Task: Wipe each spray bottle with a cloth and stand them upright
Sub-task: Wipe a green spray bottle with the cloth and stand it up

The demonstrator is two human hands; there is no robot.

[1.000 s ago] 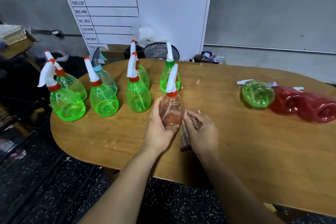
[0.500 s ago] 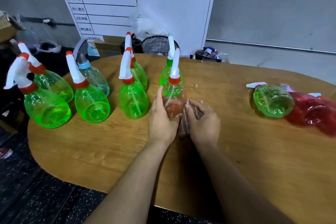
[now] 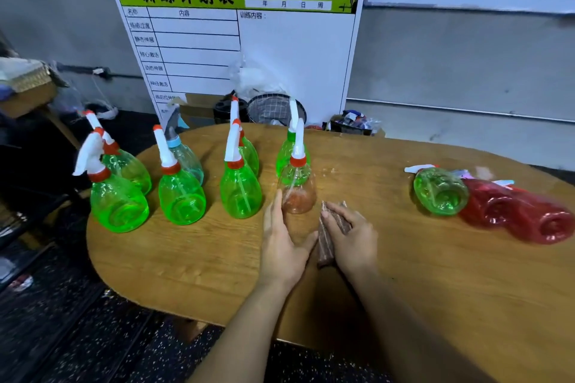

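Left hand point(image 3: 281, 242) is seen at centre frame, fingers straight and loose, nothing gripped; its fingertips lie just beside the lower left side of the clear orange-tinted spray bottle point(image 3: 297, 188), contact cannot be confirmed. Right hand point(image 3: 353, 239) sits just right of it, fingers curled over a folded brown cloth point(image 3: 326, 239), which is held edge-down against the wooden table point(image 3: 202, 258). The clear bottle is stood upright at centre, white trigger head and red collar on top, directly in front of an upright green bottle point(image 3: 287, 152). Left of centre, more upright bottles are grouped in two rows: green bottle point(image 3: 239, 190) with another green one point(image 3: 250, 154) behind it, green bottle point(image 3: 182, 196) with a pale blue bottle point(image 3: 186, 158) behind it, and at the far left edge of the table green bottle point(image 3: 118, 202) with a further green one point(image 3: 130, 165) behind. At right of frame, three bottles are lying on their sides, well apart from the hands: one green point(image 3: 440, 191), touching a red one point(image 3: 491, 202), with a second red one point(image 3: 547, 224) beside that. Behind the table, at upper centre, a white schedule board point(image 3: 295, 56) with a green header is leaned against the grey wall; a mesh basket point(image 3: 273, 109) is seen at its foot.
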